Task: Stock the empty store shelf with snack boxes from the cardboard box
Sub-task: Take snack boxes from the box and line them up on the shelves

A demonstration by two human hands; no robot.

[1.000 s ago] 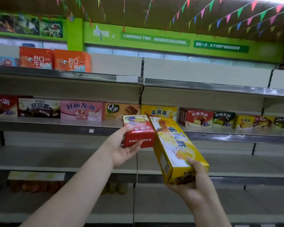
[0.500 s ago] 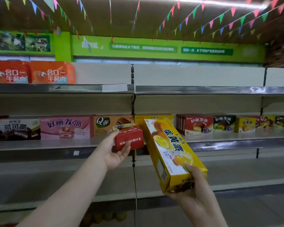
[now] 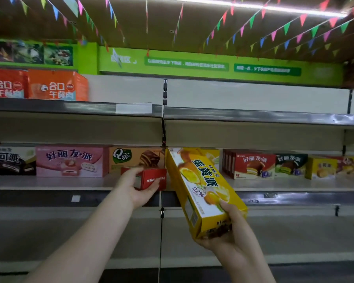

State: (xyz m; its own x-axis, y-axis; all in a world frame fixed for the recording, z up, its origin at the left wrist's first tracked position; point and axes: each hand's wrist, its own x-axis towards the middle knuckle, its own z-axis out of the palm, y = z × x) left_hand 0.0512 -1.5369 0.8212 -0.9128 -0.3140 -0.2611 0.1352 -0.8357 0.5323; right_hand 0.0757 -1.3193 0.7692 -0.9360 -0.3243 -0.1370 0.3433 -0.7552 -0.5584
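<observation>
My left hand [image 3: 138, 188] grips a small red snack box [image 3: 154, 179] at the front edge of the middle shelf [image 3: 49, 183], just in front of the orange Q box [image 3: 135, 159]. My right hand [image 3: 230, 231] holds a long yellow egg-yolk pie box [image 3: 200, 186] by its lower end, tilted up to the left so its top reaches the shelf beside another yellow box [image 3: 212, 155]. The cardboard box is out of view.
The middle shelf carries a row of boxes: a dark cocoa one [image 3: 8, 161], a pink one [image 3: 70, 162], red [image 3: 251, 165], green [image 3: 290, 164] and yellow [image 3: 320, 167]. Orange packs [image 3: 55, 85] stand on the top shelf [image 3: 253, 116]. A lower shelf [image 3: 294, 227] lies beneath.
Both hands moved up and forward to the middle shelf. The red box dropped to the shelf's front edge, and the yellow box's top came level with the shelf row.
</observation>
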